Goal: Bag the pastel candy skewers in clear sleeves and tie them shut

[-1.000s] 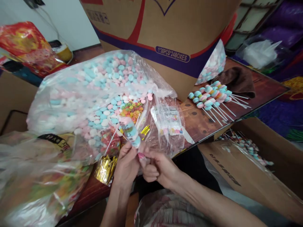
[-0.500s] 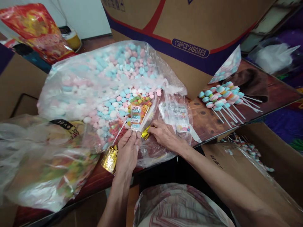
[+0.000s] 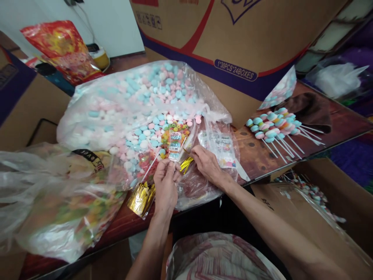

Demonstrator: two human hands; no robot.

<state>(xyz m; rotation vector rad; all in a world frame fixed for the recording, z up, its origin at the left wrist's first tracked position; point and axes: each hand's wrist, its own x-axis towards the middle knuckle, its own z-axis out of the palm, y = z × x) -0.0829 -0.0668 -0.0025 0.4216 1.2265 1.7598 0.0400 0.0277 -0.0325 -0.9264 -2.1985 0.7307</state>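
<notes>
My left hand (image 3: 166, 184) pinches the gathered neck of a small printed candy packet (image 3: 175, 144), its label side up. Beside the packet, my right hand (image 3: 207, 165) has thumb and finger closed on a thin gold twist tie (image 3: 185, 149). Loose gold twist ties (image 3: 186, 165) lie just under those fingers. A clear pouch of gold twist ties (image 3: 141, 199) rests left of my left wrist. Behind the packet, pink, white and blue candies (image 3: 145, 134) spill from a big clear bag (image 3: 96, 83), with colourful ring-shaped candies (image 3: 176, 126) next to them.
Candy skewers (image 3: 274, 124) on white sticks are stacked at the right of the table, by a brown cloth (image 3: 313, 107). A large carton (image 3: 233, 39) stands behind. Another plastic bag (image 3: 70, 221) fills the left front. An open box (image 3: 329, 171) sits below the right edge.
My right hand has lifted slightly off the loose ties, with one thin tie now showing at its fingertips. The left hand still holds the packet. The whole view has shifted a little.
</notes>
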